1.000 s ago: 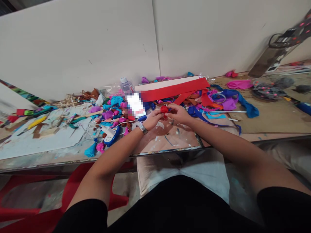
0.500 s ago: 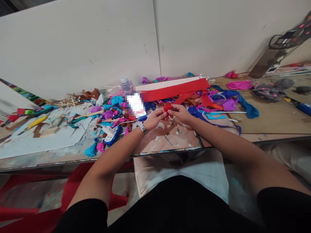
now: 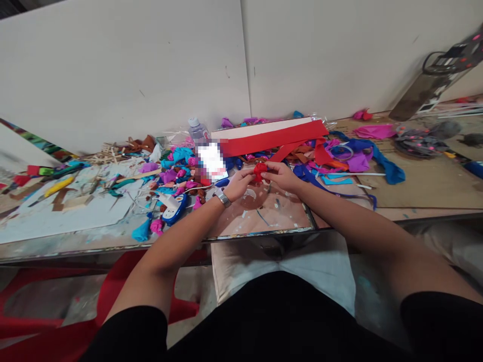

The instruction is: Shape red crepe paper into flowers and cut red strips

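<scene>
Between my two hands is a small red crepe paper flower (image 3: 259,171), held above the table near its front edge. My left hand (image 3: 240,184), with a watch on the wrist, pinches its left side. The fingers of my right hand (image 3: 282,177) grip its right side. Just behind lies a long folded strip of red paper (image 3: 271,141), with narrower red pieces hanging off its right end. Left of my hands a bright phone screen (image 3: 212,162), partly blurred, leans by a clear bottle (image 3: 198,129).
Many crumpled paper pieces in pink, purple and blue (image 3: 182,155) cover the table's middle. A blue-and-white power strip (image 3: 175,209), green-handled pliers (image 3: 119,187) and a yellow cutter (image 3: 59,186) lie leftward. A roll of tape (image 3: 340,152) and brown cardboard (image 3: 422,186) are rightward.
Both hands stay in nearly the same place. The red flower is turned slightly between my fingers and more of its lower part shows. The view has shifted a little.
</scene>
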Demonstrator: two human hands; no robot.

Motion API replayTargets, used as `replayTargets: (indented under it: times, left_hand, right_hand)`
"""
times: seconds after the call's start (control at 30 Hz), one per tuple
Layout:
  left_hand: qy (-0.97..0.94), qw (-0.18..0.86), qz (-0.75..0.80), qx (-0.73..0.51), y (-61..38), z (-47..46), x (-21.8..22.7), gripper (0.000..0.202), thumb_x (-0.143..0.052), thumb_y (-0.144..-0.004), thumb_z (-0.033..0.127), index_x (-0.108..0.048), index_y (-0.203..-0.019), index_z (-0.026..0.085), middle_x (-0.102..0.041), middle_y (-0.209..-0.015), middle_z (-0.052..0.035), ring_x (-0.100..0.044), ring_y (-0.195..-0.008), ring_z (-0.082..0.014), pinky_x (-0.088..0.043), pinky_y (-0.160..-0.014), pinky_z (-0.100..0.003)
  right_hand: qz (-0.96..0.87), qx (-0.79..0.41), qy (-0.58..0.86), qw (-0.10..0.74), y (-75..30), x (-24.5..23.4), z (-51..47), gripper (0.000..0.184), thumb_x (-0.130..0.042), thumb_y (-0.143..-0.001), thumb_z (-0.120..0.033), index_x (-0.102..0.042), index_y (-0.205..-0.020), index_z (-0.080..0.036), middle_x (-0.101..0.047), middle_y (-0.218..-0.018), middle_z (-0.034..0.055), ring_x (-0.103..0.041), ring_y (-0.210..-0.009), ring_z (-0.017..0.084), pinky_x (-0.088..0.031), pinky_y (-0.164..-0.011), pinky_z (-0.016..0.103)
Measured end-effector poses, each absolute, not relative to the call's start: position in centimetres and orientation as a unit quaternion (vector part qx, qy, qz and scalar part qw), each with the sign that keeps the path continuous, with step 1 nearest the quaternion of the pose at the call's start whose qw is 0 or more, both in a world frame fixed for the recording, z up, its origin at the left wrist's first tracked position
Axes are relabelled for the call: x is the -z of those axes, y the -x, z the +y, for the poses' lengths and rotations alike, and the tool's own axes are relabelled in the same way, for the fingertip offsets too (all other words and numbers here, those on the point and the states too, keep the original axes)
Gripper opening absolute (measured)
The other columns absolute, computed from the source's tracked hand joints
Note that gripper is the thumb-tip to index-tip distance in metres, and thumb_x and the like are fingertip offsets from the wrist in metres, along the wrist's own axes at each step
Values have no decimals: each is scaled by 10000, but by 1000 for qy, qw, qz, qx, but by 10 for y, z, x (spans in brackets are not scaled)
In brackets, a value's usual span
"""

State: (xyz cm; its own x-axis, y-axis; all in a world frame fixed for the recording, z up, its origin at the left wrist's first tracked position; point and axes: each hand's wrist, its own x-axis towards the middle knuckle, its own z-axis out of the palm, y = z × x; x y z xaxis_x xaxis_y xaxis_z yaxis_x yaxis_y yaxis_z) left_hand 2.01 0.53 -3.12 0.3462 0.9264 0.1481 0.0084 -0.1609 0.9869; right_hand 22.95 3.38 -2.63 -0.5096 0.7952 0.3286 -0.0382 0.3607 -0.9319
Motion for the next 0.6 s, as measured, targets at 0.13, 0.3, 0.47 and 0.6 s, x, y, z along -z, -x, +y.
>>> replayTargets:
  times: [0.13,0.3,0.47,0.6]
  left_hand:
    - [-661,500,366,-422,-20,2,29,374,-732,-899,479,-791,-1030,133,-809,-944,-95,-744,-789,-190,-630,-809,-331]
    - [-727,414,376,-398,-20,0,27,492,-713,-942,620,-790,-991,137,-791,-862,-79,-715,-756,-174,-595,-776,-305]
    - [-734,386,388,-402,-19,2,31,483,-700,-956,631,-789,-970,157,-781,-838,-74,-714,-748,-192,-575,-749,-311]
    - [-755,358,385,-393,-19,2,31,430,-669,-981,576,-763,-909,162,-779,-841,-73,-712,-766,-193,-555,-737,-300]
  right_hand:
    - [-695,-501,289,427,-228,29,33,419,-813,-790,-501,-736,-1018,-157,-638,-787,-5,-526,-641,130,-423,-624,280]
    - [-701,-487,295,430,-227,29,32,395,-812,-801,-504,-737,-1006,-174,-675,-793,-4,-529,-635,130,-430,-602,273]
    - [-699,-502,293,416,-227,29,33,415,-845,-776,-503,-739,-1019,-183,-722,-834,13,-575,-656,151,-456,-613,286]
    - [-691,-504,304,419,-226,30,33,394,-863,-745,-479,-733,-968,-182,-687,-772,-4,-557,-642,147,-451,-602,284]
